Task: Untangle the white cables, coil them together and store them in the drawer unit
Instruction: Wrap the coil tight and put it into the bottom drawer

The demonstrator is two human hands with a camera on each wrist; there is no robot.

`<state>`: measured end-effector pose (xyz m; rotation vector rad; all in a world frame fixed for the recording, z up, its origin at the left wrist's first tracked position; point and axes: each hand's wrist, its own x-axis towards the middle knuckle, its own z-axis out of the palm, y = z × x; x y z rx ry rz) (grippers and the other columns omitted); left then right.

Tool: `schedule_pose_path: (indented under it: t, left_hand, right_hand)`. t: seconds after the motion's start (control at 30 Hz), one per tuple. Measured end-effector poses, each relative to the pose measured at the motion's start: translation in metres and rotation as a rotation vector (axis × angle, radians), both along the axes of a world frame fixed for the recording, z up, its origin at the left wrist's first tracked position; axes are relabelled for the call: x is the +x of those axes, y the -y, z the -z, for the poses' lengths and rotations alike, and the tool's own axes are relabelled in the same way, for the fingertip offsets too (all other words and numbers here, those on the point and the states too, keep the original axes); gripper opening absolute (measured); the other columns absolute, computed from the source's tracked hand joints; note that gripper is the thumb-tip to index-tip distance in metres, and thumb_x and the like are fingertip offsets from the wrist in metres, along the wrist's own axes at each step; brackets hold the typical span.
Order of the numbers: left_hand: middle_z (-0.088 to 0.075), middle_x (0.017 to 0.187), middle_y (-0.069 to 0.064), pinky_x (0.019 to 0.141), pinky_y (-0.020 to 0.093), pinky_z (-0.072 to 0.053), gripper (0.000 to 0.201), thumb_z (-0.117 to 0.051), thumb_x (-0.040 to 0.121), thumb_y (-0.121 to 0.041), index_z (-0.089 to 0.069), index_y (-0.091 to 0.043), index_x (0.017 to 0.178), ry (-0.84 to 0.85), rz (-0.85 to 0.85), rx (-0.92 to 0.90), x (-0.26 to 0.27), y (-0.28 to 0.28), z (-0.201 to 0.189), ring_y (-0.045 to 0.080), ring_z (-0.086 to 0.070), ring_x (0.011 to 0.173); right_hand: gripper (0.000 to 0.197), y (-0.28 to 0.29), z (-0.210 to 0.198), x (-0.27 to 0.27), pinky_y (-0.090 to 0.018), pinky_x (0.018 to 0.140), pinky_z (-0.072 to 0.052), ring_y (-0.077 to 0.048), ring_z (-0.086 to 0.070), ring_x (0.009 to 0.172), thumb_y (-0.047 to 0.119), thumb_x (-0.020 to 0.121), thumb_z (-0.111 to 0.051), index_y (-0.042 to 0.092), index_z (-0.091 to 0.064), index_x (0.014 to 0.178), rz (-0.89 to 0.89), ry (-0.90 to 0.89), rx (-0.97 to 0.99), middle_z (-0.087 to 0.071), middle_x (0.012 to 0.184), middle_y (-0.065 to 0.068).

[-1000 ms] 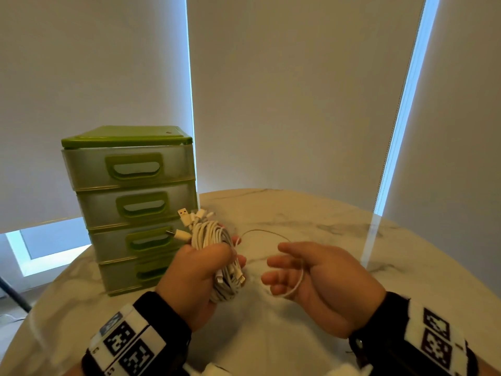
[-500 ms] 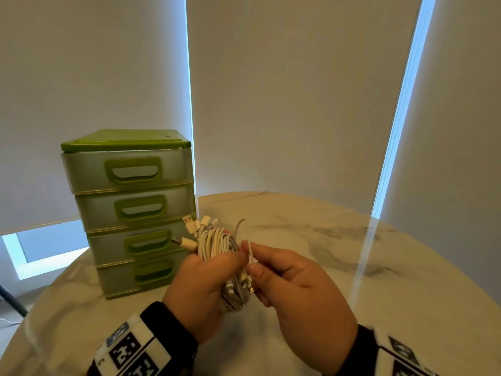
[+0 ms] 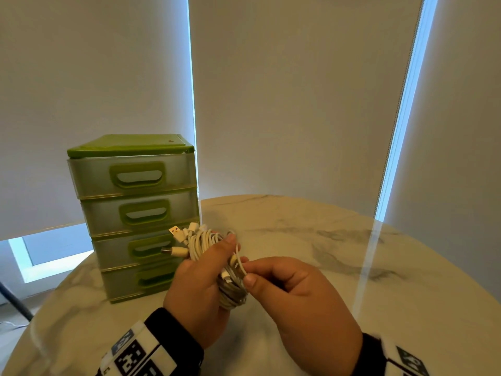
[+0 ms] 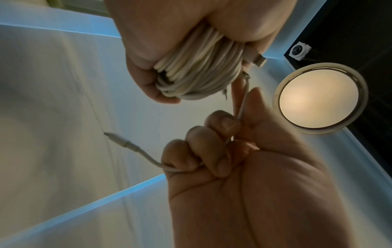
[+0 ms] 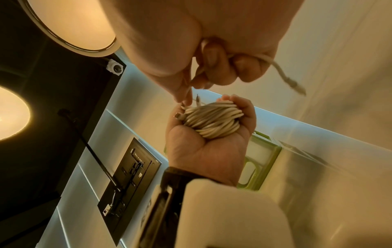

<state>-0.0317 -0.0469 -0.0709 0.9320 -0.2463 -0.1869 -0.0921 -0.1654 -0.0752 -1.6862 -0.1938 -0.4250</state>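
On the left of the round marble table stands the green drawer unit, four drawers high, and all four drawers look pushed in. Just in front of it, up in the air over the table, the left hand is wrapped tight around the coil of white cables. The fingers and thumb curl right round the bunch, and a few plug ends stick out of the top toward the drawers. From underneath, the loops look neat and sit side by side in the fist. Next to it, almost touching, the right hand has its fingers curled in and is pinching the loose tail of one thin cable, which runs through the fist, and the last plug hangs out past the little finger. So the untangling looks done and the coiling looks nearly done; only this short tail is left to deal with. The next move, I think, is to wind or tuck that tail around the bunch so it stays together. After that one hand must let go to pull a drawer open, since none is open yet, and the coil can go inside. The left hand should keep squeezing, or the loops may spring apart.
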Motion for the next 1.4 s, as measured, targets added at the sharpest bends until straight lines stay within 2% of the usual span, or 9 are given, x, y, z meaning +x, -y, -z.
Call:
schedule_pose_path:
  t: [0.13, 0.3, 0.5, 0.8, 1.0, 1.07, 1.17, 1.27, 1.4]
  left_hand:
    - [-0.049, 0.066, 0.012, 0.046, 0.029, -0.045, 0.047, -0.081, 0.057, -0.026, -0.062, -0.003, 0.094, 0.045, 0.036, 0.051, 0.001, -0.002, 0.001, 0.020, -0.052, 0.054]
    - [-0.058, 0.064, 0.008, 0.057, 0.032, -0.046, 0.016, -0.085, 0.054, -0.019, -0.072, -0.021, 0.064, 0.142, 0.122, 0.149, 0.006, -0.009, 0.000, 0.020, -0.056, 0.059]
    - [-0.062, 0.072, 0.013, 0.063, 0.039, -0.051, 0.044, -0.083, 0.043, -0.032, -0.071, -0.010, 0.080, 0.198, 0.075, 0.258, 0.008, -0.011, 0.001, 0.028, -0.061, 0.071]
    - [-0.056, 0.075, 0.015, 0.065, 0.039, -0.043, 0.029, -0.073, 0.040, -0.009, -0.072, -0.021, 0.066, 0.108, 0.142, 0.098, 0.003, -0.007, -0.001, 0.030, -0.055, 0.072]
    - [-0.065, 0.077, 0.012, 0.063, 0.036, -0.053, 0.034, -0.072, 0.036, -0.012, -0.074, -0.013, 0.069, 0.019, 0.190, -0.158, 0.011, -0.018, -0.004, 0.028, -0.063, 0.072]
    - [-0.065, 0.078, 0.013, 0.062, 0.037, -0.055, 0.046, -0.081, 0.030, -0.017, -0.074, -0.009, 0.075, 0.009, 0.306, -0.217, 0.012, -0.022, -0.005, 0.027, -0.064, 0.070]
    - [-0.065, 0.086, 0.016, 0.064, 0.045, -0.057, 0.070, -0.086, 0.025, -0.014, -0.067, -0.012, 0.092, -0.043, 0.330, -0.238, 0.012, -0.021, -0.004, 0.032, -0.066, 0.070]
    - [-0.067, 0.083, 0.016, 0.062, 0.048, -0.057, 0.064, -0.079, 0.023, -0.006, -0.070, -0.012, 0.086, -0.089, 0.330, -0.184, 0.009, -0.016, 0.001, 0.033, -0.069, 0.067]
    - [-0.066, 0.076, 0.017, 0.069, 0.046, -0.055, 0.034, -0.066, 0.039, -0.009, -0.077, -0.007, 0.071, -0.091, 0.363, -0.057, 0.003, -0.011, 0.003, 0.031, -0.068, 0.066]
  right_hand:
    - [0.014, 0.006, -0.010, -0.008, -0.021, 0.075, -0.053, -0.007, -0.067, 0.081, 0.018, 0.086, -0.072, 0.029, -0.079, 0.090, 0.031, 0.064, -0.256, -0.074, 0.082, 0.010]
    - [0.015, 0.018, -0.029, -0.015, -0.024, 0.064, -0.041, -0.010, -0.055, 0.081, 0.040, 0.085, -0.060, 0.034, -0.068, 0.096, 0.091, 0.157, -0.704, -0.057, 0.084, 0.006]
    - [0.012, 0.020, -0.031, -0.016, -0.018, 0.065, -0.046, -0.007, -0.062, 0.078, 0.025, 0.084, -0.071, 0.035, -0.072, 0.078, 0.025, 0.082, -0.547, -0.067, 0.082, 0.013]
    - [0.007, 0.016, -0.031, -0.016, -0.017, 0.064, -0.043, -0.008, -0.059, 0.076, 0.030, 0.086, -0.070, 0.032, -0.075, 0.090, -0.073, 0.008, -0.669, -0.063, 0.072, 0.012]
    - [0.014, 0.015, -0.023, -0.013, -0.040, 0.084, -0.054, -0.022, -0.070, 0.075, 0.017, 0.081, -0.073, 0.024, -0.068, 0.092, -0.226, -0.191, -0.394, -0.075, 0.077, -0.005]
    - [0.016, 0.026, -0.022, -0.006, -0.038, 0.085, -0.053, -0.012, -0.068, 0.081, 0.039, 0.078, -0.076, 0.026, -0.072, 0.086, -0.144, -0.206, -0.589, -0.074, 0.086, 0.004]
    - [0.020, 0.040, -0.022, 0.003, -0.031, 0.090, -0.045, 0.001, -0.050, 0.097, 0.065, 0.064, -0.070, 0.058, -0.071, 0.083, 0.087, -0.185, -0.754, -0.054, 0.099, 0.020]
    - [0.017, 0.040, -0.025, 0.003, -0.017, 0.078, -0.038, 0.000, -0.045, 0.091, 0.056, 0.065, -0.077, 0.059, -0.071, 0.080, 0.200, -0.206, -0.704, -0.043, 0.098, 0.019]
    - [0.043, 0.038, -0.025, 0.003, -0.008, 0.069, -0.041, 0.005, -0.050, 0.091, 0.042, 0.071, -0.079, 0.057, -0.060, 0.107, 0.195, -0.163, -0.738, -0.037, 0.111, 0.031]
